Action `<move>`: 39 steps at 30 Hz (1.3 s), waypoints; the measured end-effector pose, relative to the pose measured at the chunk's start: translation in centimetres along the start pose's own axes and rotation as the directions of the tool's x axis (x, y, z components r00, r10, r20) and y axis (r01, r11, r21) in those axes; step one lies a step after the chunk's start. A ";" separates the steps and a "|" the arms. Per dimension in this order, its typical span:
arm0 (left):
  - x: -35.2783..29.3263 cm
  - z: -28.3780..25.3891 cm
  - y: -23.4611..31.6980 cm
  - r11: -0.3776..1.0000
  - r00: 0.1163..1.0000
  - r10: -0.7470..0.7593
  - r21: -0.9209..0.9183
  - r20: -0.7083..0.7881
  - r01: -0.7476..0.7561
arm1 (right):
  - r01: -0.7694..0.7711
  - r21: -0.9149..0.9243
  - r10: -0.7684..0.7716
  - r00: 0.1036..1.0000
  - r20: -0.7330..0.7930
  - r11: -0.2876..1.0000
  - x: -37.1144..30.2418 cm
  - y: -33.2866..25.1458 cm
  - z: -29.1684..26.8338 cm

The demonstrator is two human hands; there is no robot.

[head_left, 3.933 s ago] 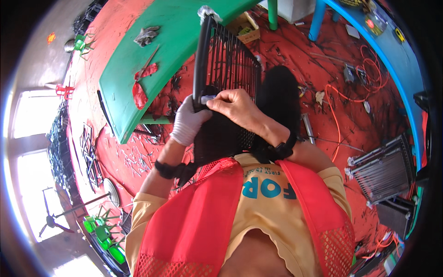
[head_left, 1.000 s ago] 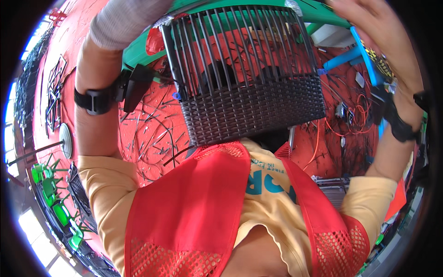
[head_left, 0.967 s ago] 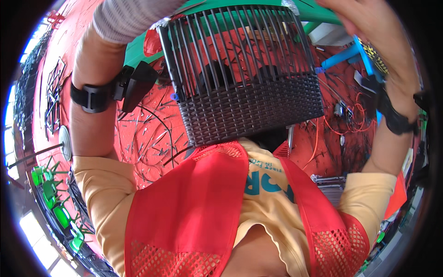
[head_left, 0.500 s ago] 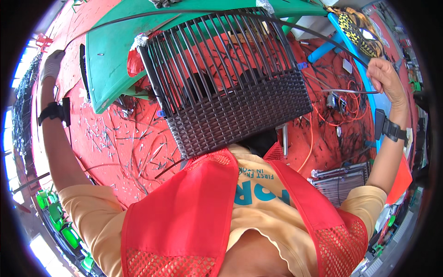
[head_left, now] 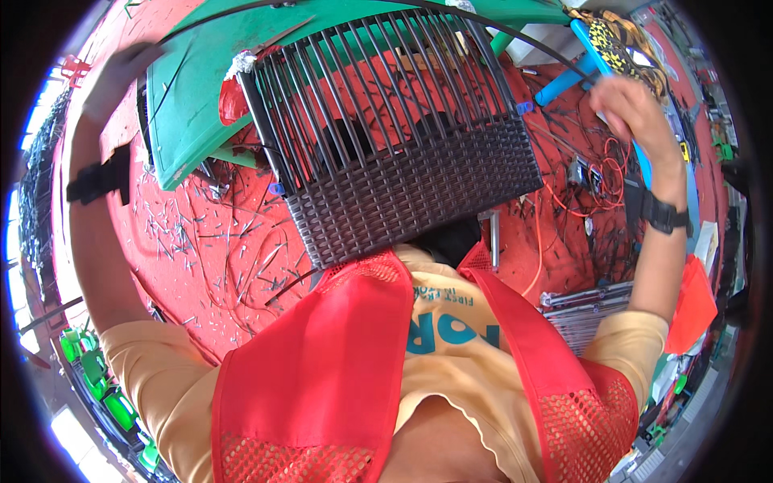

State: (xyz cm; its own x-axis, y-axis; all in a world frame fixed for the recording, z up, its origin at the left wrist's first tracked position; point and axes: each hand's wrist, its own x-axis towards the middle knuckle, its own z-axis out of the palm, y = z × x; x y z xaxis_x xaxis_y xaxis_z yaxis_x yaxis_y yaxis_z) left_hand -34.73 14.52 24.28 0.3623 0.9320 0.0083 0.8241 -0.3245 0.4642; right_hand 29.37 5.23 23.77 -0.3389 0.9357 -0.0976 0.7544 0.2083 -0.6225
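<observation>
A woven panel (head_left: 419,193) of dark brown plastic wicker leans against my body, its lower part woven and its upper part bare upright bars. A long dark wicker strand (head_left: 527,38) arches over the panel's top from one hand to the other. At the right my right hand (head_left: 636,113) is closed, fingertips pinched around the strand's right end. My left hand (head_left: 121,72), slightly blurred, is closed on its left end above the green table corner. Both hands are off the panel. Blue clips (head_left: 524,107) sit at the panel's sides, and silvery wrapping (head_left: 241,62) covers its top corners.
Behind the panel stands a green table (head_left: 189,105). Cut strand scraps litter the red floor (head_left: 201,249). An orange cord (head_left: 600,201) lies at the right near a blue bar (head_left: 564,84). Another barred frame (head_left: 584,322) lies by my right elbow.
My left hand has moved up and inward to the right. My right hand has come inward to the left. The strand has moved up with them, and the panel has barely shifted.
</observation>
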 end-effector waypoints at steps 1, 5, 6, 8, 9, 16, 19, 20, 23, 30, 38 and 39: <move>-2.3 -1.9 -4.2 0.954 0.955 -0.289 0.070 -0.061 0.293 | -0.111 0.033 0.110 0.994 0.023 0.993 -1.3 1.6 -0.6; -6.2 -3.3 -10.0 0.659 0.814 -0.548 0.499 -0.194 0.563 | -0.203 0.086 0.186 0.967 0.174 0.975 -3.5 2.7 -0.1; -5.3 -1.8 -8.3 0.657 0.842 -0.503 0.546 -0.197 0.520 | -0.140 0.026 0.136 0.982 0.130 0.990 -2.8 1.6 0.7; -2.1 2.8 -1.6 0.980 0.967 -0.171 0.064 -0.189 0.186 | -0.005 0.140 -0.010 0.994 0.105 0.990 -0.1 -1.6 3.5; 0.0 5.1 2.8 1.000 0.997 0.011 -0.028 -0.076 -0.013 | 0.102 0.185 -0.131 0.980 0.152 0.977 0.9 -3.7 4.2; 1.9 12.1 23.2 0.859 0.868 0.441 -0.388 0.230 -0.334 | 0.266 0.264 -0.315 0.935 0.164 0.927 3.9 -9.7 4.3; 1.6 9.1 17.4 0.930 0.932 0.127 -0.368 0.341 0.008 | 0.044 0.182 -0.084 0.973 0.216 0.982 0.5 -4.3 1.9; 1.6 8.0 13.8 0.956 0.932 0.039 -0.284 0.360 0.070 | 0.144 0.222 -0.179 0.973 0.147 0.964 -0.7 -1.8 1.5; -1.0 6.3 1.7 0.900 0.908 -0.346 -0.190 0.237 0.393 | -0.240 0.154 0.216 0.964 0.154 0.958 -5.5 5.1 0.8; -1.8 9.4 -1.6 0.792 0.802 -0.543 0.468 0.249 0.391 | -0.263 0.485 0.111 0.941 0.318 0.834 -9.5 8.7 10.6; 2.8 23.5 26.5 0.931 0.814 0.361 -0.221 0.456 -0.289 | 0.246 0.533 -0.172 0.967 -0.186 0.810 -3.1 1.4 21.6; 3.1 23.7 27.6 0.935 0.753 0.336 -0.299 0.567 -0.192 | 0.202 0.521 -0.148 0.979 -0.143 0.829 -3.0 1.3 21.7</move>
State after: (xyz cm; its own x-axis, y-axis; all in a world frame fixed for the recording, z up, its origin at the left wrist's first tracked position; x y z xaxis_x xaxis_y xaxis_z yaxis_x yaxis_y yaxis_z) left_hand -0.53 4.61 16.17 0.7959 0.5011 -0.3398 0.5707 -0.4336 0.6974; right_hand 19.14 -3.50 6.39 -0.3630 0.9255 0.1079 0.2645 0.2134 -0.9405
